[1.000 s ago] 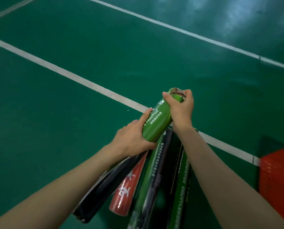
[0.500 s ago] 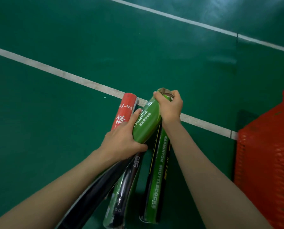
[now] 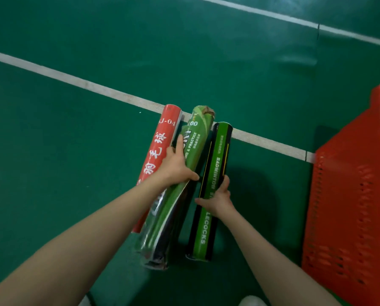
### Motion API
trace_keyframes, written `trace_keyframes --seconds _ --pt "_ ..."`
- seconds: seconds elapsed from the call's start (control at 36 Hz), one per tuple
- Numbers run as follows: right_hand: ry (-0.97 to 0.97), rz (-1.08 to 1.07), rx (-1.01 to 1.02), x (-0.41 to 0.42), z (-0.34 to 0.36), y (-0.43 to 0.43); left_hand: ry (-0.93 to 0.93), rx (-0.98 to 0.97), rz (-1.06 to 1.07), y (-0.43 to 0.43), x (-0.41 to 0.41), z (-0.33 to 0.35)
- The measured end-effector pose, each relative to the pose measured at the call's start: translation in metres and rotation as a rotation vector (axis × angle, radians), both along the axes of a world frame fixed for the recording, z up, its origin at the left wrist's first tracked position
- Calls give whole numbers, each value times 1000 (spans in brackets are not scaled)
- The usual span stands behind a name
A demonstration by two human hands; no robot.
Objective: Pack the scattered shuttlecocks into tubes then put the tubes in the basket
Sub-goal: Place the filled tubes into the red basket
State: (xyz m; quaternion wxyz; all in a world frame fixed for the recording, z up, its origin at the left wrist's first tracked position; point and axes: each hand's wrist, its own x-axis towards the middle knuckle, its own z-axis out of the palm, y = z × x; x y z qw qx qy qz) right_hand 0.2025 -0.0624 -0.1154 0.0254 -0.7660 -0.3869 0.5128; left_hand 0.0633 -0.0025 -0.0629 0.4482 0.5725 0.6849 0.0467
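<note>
Green-and-black tube [image 3: 215,184] is sitting gripped in our right hand [image 3: 217,198], left hand [image 3: 174,165] clasping the bundle [image 3: 175,173]; we are keeping ends level toward the basket [image 3: 350,195].

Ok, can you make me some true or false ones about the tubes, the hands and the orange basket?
1. The left hand grips the light green cardboard tube. True.
2. The right hand holds the red cardboard tube. False: it holds the black-and-green tube printed BADMINTON SHUTTLECOCKS.
3. The orange plastic mesh basket stands to the right of the tubes. True.
4. The tubes are already inside the basket. False: all are outside it, over the green court floor.
5. The white court line runs behind the tube tops. True.
</note>
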Motion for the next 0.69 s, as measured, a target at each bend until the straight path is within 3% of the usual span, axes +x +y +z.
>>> trace_keyframes --seconds 0.14,0.22,0.33,0.5,0.61,0.69 --pt "71 -123 119 10 -5 -18 182 174 -100 -22 10 -11" --pt "65 -163 218 21 3 -19 332 133 -166 -49 4 -11" --pt "119 -257 284 23 17 -18 323 84 -156 -63 -9 -3" --pt "171 -273 394 28 54 0 31 77 84 -46 -9 50" --pt "198 -219 450 41 120 21 -144 95 225 -36 6 97" --pt "264 -229 539 65 171 25 -361 -14 343 -37 27 129"
